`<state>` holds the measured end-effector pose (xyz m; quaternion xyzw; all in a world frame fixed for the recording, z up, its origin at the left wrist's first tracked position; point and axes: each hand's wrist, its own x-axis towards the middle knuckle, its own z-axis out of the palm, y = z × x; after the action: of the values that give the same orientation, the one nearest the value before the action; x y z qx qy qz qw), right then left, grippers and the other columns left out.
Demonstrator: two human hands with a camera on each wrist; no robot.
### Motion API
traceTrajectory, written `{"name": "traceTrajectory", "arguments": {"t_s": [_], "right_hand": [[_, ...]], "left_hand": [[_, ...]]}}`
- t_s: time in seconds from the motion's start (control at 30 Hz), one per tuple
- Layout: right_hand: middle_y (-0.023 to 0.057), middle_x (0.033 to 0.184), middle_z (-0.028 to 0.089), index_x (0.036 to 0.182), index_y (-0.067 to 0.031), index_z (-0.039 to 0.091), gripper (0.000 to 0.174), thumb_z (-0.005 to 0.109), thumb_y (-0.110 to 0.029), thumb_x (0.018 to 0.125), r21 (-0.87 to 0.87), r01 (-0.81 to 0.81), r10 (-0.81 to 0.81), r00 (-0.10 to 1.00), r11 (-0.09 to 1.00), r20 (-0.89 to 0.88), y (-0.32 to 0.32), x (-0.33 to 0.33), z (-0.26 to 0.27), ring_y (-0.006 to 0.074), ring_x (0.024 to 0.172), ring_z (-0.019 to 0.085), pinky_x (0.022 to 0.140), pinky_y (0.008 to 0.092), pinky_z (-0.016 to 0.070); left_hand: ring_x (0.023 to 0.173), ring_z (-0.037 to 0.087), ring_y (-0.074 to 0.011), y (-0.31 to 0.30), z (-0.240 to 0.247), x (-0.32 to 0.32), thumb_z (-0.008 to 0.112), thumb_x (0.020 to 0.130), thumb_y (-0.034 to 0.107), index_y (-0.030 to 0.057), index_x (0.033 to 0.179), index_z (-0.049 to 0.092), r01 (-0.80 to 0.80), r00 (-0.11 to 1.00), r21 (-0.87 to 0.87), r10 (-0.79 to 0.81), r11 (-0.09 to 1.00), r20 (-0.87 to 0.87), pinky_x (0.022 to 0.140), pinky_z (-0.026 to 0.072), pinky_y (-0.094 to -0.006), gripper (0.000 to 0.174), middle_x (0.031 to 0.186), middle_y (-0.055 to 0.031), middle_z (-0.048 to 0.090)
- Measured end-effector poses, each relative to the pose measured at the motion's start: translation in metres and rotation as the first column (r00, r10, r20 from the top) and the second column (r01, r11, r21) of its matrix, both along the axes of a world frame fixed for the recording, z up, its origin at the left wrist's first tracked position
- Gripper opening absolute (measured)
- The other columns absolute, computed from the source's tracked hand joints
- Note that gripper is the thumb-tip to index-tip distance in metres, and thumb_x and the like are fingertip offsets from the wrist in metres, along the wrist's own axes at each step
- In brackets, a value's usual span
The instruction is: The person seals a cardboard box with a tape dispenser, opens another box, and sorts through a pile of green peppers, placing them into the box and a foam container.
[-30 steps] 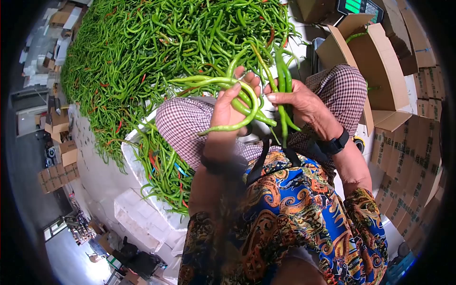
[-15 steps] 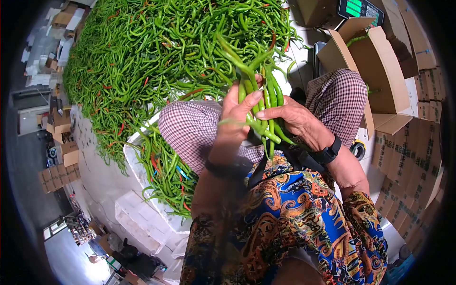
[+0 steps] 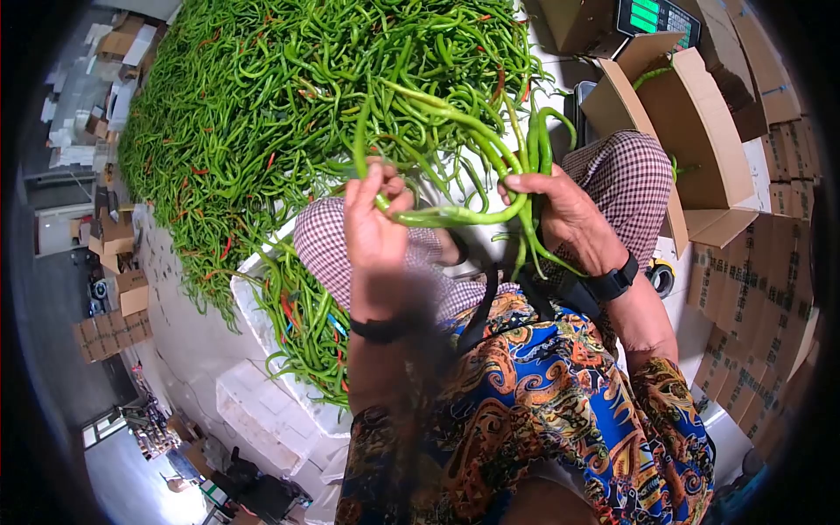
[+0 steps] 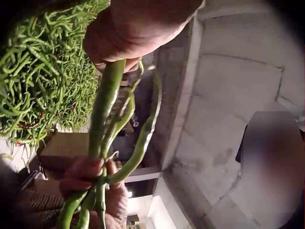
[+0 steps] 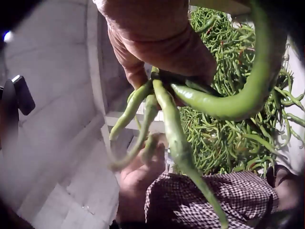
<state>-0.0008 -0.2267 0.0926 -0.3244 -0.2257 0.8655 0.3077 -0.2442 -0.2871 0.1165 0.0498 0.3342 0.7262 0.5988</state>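
Observation:
In the head view my left hand (image 3: 376,219) pinches a long green chili pepper (image 3: 360,144) whose upper end rises past the fingertips. My right hand (image 3: 569,214) grips a loose bunch of green chili peppers (image 3: 526,219) between thumb and fingers. One curved pepper (image 3: 455,215) from this bunch reaches left to the left fingertips. In the right wrist view, several peppers (image 5: 171,119) fan out below the right fingers, and a thick bent one (image 5: 224,105) sticks out sideways. The left palm is partly turned up in the head view.
A large heap of green chili peppers (image 3: 306,96), with a few red ones, covers the floor ahead. At left stands a white foam box (image 3: 254,306) holding more peppers. An open cardboard box (image 3: 700,131) and a scale display (image 3: 656,22) are at right, by stacked cartons (image 3: 752,306).
My hands came together around the peppers half a second ago, then parted, the left moving left with a pepper. The right hand keeps the bunch and has moved slightly right.

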Motion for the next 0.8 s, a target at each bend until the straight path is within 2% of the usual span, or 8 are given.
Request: {"name": "traceTrajectory", "arguments": {"t_s": [0.2, 0.37, 0.4, 0.47, 0.53, 0.6, 0.77, 0.8], "right_hand": [[0.0038, 0.103, 0.061, 0.119, -0.0006, 0.056, 0.045, 0.074, -0.008, 0.078, 0.052, 0.052, -0.050, 0.998, 0.997, -0.048, -0.003, 0.000, 0.021, 0.0115, 0.093, 0.058, 0.085, 0.0267, 0.0480], [0.0030, 0.096, 0.060, 0.112, -0.0017, 0.057, 0.039, 0.075, -0.007, 0.078, 0.060, -0.003, 0.007, 0.997, 0.998, -0.071, -0.004, 0.001, 0.018, 0.0160, 0.095, 0.061, 0.089, 0.0307, 0.0480], [0.0032, 0.094, 0.060, 0.108, -0.0024, 0.057, 0.036, 0.075, -0.007, 0.078, 0.069, -0.020, 0.027, 0.995, 0.997, -0.099, -0.005, -0.001, 0.017, 0.0178, 0.094, 0.063, 0.090, 0.0319, 0.0486], [0.0035, 0.090, 0.060, 0.100, -0.0038, 0.056, 0.031, 0.076, -0.007, 0.077, 0.142, -0.027, 0.034, 0.998, 0.989, -0.046, -0.009, -0.007, 0.021, 0.0196, 0.090, 0.064, 0.086, 0.0325, 0.0506], [0.0014, 0.088, 0.058, 0.100, -0.0038, 0.056, 0.031, 0.076, -0.009, 0.078, 0.243, -0.065, 0.054, 0.997, 0.968, 0.052, -0.010, -0.014, 0.024, 0.0147, 0.085, 0.061, 0.083, 0.0291, 0.0493], [-0.0013, 0.085, 0.055, 0.100, -0.0041, 0.057, 0.030, 0.076, -0.012, 0.078, 0.362, -0.118, 0.070, 0.988, 0.925, 0.141, -0.014, -0.019, 0.049, 0.0095, 0.077, 0.055, 0.076, 0.0258, 0.0465], [0.0038, 0.090, 0.055, 0.113, -0.0016, 0.052, 0.041, 0.073, -0.013, 0.080, 0.568, -0.236, -0.065, 0.886, 0.788, 0.458, -0.019, -0.034, 0.051, 0.0133, 0.080, 0.055, 0.069, 0.0290, 0.0454], [0.0087, 0.090, 0.055, 0.113, -0.0017, 0.049, 0.048, 0.074, -0.009, 0.073, 0.786, -0.267, -0.249, 0.850, 0.557, 0.465, -0.018, -0.038, 0.039, 0.0210, 0.082, 0.057, 0.070, 0.0348, 0.0465]], "left_hand": [[0.063, 0.041, -0.0072, -0.052, 0.084, -0.062, 0.054, 0.094, 0.005, 0.0030, 0.108, 0.050, 0.154, 0.958, 0.056, -0.135, 0.986, -0.252, 0.047, 0.0320, -0.0167, 0.014, 0.082, -0.0031, 0.048], [0.075, 0.053, -0.0111, -0.152, 0.096, -0.154, 0.057, 0.092, 0.011, 0.0008, 0.112, 0.051, 0.050, 0.686, -0.291, -0.245, 0.955, -0.686, 0.056, 0.0448, -0.0220, 0.023, 0.091, -0.0079, 0.056], [0.083, 0.057, -0.0156, -0.177, 0.080, -0.173, 0.061, 0.089, 0.014, -0.0006, 0.115, 0.053, -0.026, 0.177, -0.508, -0.496, 0.861, -0.850, 0.065, 0.0477, -0.0272, 0.031, 0.097, -0.0099, 0.059], [0.108, 0.058, -0.0263, -0.194, 0.077, -0.163, 0.066, 0.084, 0.018, -0.0037, 0.124, 0.053, -0.335, -0.688, -0.497, -0.568, 0.801, -0.453, 0.090, 0.0471, -0.0411, 0.047, 0.114, -0.0136, 0.062], [0.107, 0.059, -0.0246, -0.170, 0.093, -0.112, 0.063, 0.085, 0.013, -0.0046, 0.123, 0.052, -0.283, -0.102, -0.548, -0.593, 0.787, -0.799, 0.088, 0.0491, -0.0385, 0.043, 0.114, -0.0154, 0.062], [0.109, 0.059, -0.0247, -0.144, 0.100, -0.063, 0.060, 0.086, 0.008, -0.0060, 0.124, 0.051, -0.052, 0.432, -0.523, -0.452, 0.851, -0.780, 0.091, 0.0491, -0.0358, 0.042, 0.118, -0.0177, 0.060], [0.113, 0.056, -0.0231, -0.052, 0.084, 0.044, 0.058, 0.086, 0.003, -0.0071, 0.130, 0.043, 0.172, 0.518, -0.307, -0.351, 0.936, -0.780, 0.099, 0.0436, -0.0320, 0.047, 0.119, -0.0181, 0.058], [0.113, 0.055, -0.0225, -0.033, 0.081, 0.061, 0.058, 0.086, 0.003, -0.0067, 0.131, 0.041, 0.217, 0.516, -0.225, -0.307, 0.950, -0.800, 0.099, 0.0425, -0.0321, 0.049, 0.120, -0.0173, 0.057]]}}
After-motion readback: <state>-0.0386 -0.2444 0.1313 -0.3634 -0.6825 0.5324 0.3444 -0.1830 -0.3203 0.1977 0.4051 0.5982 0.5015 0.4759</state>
